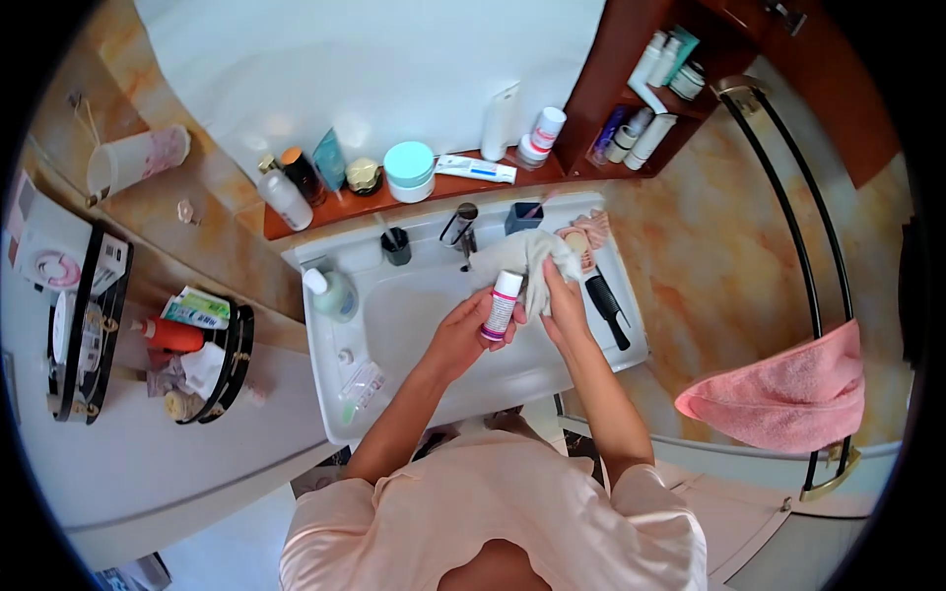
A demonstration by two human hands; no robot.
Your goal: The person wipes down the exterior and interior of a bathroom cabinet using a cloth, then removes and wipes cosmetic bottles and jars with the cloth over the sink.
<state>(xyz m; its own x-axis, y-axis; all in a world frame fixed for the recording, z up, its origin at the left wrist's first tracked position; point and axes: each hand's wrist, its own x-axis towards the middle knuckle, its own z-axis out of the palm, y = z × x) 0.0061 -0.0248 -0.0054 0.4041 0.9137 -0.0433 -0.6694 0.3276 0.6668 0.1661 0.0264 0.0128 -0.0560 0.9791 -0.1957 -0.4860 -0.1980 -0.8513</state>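
Over the sink, my left hand is wrapped round a small white bottle with a pink-and-purple label, tilted with its white cap toward the faucet. My right hand grips a crumpled white cloth, which hangs close beside the bottle. Whether the cloth touches the bottle I cannot tell. Below both hands is the white sink, with a dark metal faucet at its back. A black comb lies on the right rim, near my right hand.
A pump bottle and a clear packet are on the sink's left side. Several jars and tubes line the wooden shelf behind. Corner racks stand at left; a pink towel hangs from a bar at right.
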